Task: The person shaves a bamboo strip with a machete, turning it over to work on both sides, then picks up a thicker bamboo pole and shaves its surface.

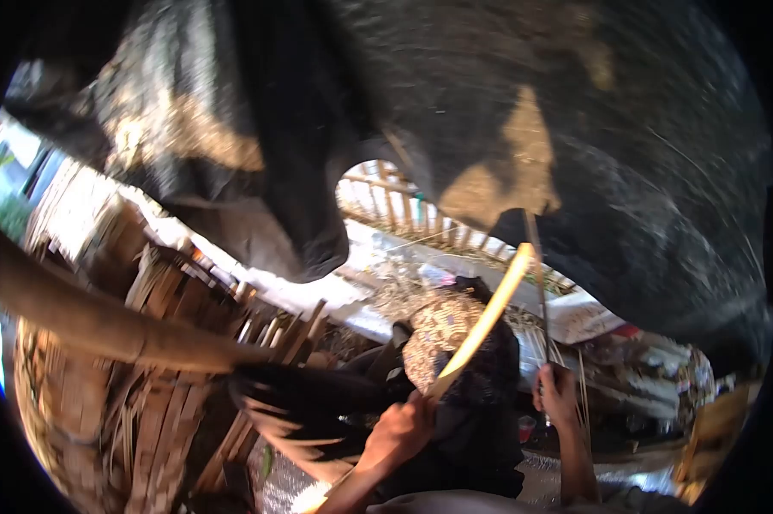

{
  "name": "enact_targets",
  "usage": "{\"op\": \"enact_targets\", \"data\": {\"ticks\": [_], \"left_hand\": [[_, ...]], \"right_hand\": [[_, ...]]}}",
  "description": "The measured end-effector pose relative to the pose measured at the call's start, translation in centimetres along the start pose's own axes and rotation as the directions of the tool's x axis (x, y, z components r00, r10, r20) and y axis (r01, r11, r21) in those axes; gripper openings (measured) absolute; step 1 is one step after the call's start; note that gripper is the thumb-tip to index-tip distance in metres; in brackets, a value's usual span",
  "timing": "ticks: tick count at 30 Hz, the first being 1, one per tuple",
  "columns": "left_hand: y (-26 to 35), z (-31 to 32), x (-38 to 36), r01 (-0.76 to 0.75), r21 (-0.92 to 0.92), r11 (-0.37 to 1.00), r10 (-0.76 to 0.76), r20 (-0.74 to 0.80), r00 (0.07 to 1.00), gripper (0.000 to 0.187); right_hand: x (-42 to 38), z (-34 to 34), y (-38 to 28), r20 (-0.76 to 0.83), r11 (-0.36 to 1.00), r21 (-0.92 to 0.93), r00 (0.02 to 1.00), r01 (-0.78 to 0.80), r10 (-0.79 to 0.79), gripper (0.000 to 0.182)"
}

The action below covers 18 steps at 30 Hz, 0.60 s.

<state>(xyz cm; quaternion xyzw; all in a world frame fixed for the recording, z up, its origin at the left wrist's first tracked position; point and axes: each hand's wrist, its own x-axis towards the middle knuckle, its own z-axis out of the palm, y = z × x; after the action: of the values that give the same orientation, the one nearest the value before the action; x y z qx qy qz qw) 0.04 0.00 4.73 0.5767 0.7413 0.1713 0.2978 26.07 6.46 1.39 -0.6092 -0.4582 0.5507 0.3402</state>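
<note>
My left hand [401, 435] is closed round the lower end of a pale yellow bamboo strip [479, 332], which slants up and to the right in front of me. My right hand [558, 396] grips the lower end of a long, thin blade-like tool [542, 304] that points upward. Near its top, the tool overlaps the upper end of the strip in this view. Brown patterned cloth [434, 334] lies behind the strip, over dark clothing.
A dark plastic sheet [626, 163] hangs low overhead. From the left, a thick bamboo pole [104, 321] crosses in front of stacked split bamboo [159, 394]. Plastic bags [644, 373] and a small red cup [526, 427] lie at right. Behind stands a slatted fence [382, 193].
</note>
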Motion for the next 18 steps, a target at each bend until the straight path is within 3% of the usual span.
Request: {"op": "enact_targets", "data": {"ticks": [1, 3, 5, 7, 8, 9, 11, 12, 14, 15, 17, 18], "left_hand": [[1.3, 0.0, 0.3, 0.033, 0.059, 0.998, -0.034, 0.022, 0.999, 0.03], [2.6, 2.4, 0.2, -0.094, 0.332, 0.938, 0.176, -0.225, 0.958, 0.032], [4.9, 3.1, 0.7, -0.099, 0.367, 0.925, 0.17, -0.166, 0.971, 0.035], [7.1, 3.0, 1.2, -0.134, 0.194, 0.972, 0.141, -0.024, 0.99, 0.036], [8.1, 2.4, 0.9, -0.225, 0.207, 0.952, 0.224, 0.027, 0.974, 0.037], [8.4, 2.6, 0.9, -0.231, 0.215, 0.949, 0.231, 0.027, 0.973, 0.037], [9.0, 3.2, 1.0, -0.31, 0.189, 0.932, 0.303, 0.068, 0.951, 0.036], [9.8, 2.3, 1.3, -0.317, 0.161, 0.935, 0.292, 0.16, 0.943, 0.033], [11.2, 2.6, 0.8, -0.375, 0.248, 0.893, 0.34, 0.175, 0.924, 0.032], [11.8, 3.2, 0.5, -0.398, 0.306, 0.865, 0.363, 0.168, 0.917, 0.03], [12.1, 5.0, 0.4, -0.483, 0.303, 0.821, 0.458, 0.153, 0.876, 0.026], [13.0, 5.4, 0.3, -0.479, 0.321, 0.817, 0.428, 0.219, 0.877, 0.024]], "right_hand": [[-0.3, 0.0, -0.6, -0.035, 1.0, 0.014, 0.999, 0.01, -0.009, 0.029], [-0.8, -0.3, -1.4, -0.046, 0.995, -0.037, 0.994, 0.093, -0.095, 0.018], [0.0, -0.8, 1.2, -0.088, 0.809, -0.462, 0.889, 0.363, -0.449, 0.024], [0.0, 0.3, -0.5, -0.059, 0.81, -0.438, 0.886, 0.391, -0.46, 0.031], [-0.2, 0.9, -1.8, -0.055, 0.812, -0.427, 0.885, 0.397, -0.462, 0.038], [-0.1, 1.5, -3.5, 0.005, 0.746, -0.415, 0.821, 0.522, -0.571, 0.041], [-0.6, 0.9, -3.8, 0.039, 0.772, -0.444, 0.87, 0.455, -0.491, 0.044], [-0.5, 0.3, -3.1, 0.004, 0.782, -0.436, 0.87, 0.445, -0.493, 0.044], [0.1, -1.1, -1.0, 0.142, 0.733, -0.372, 0.815, 0.57, -0.562, 0.044], [-0.3, -1.6, -0.7, 0.096, 0.744, -0.367, 0.818, 0.559, -0.567, 0.044], [-0.8, -3.0, -0.3, 0.19, 0.823, -0.421, 0.924, 0.382, -0.331, 0.043], [-0.2, -3.5, 2.6, 0.149, 0.793, -0.386, 0.88, 0.471, -0.45, 0.04]]}}
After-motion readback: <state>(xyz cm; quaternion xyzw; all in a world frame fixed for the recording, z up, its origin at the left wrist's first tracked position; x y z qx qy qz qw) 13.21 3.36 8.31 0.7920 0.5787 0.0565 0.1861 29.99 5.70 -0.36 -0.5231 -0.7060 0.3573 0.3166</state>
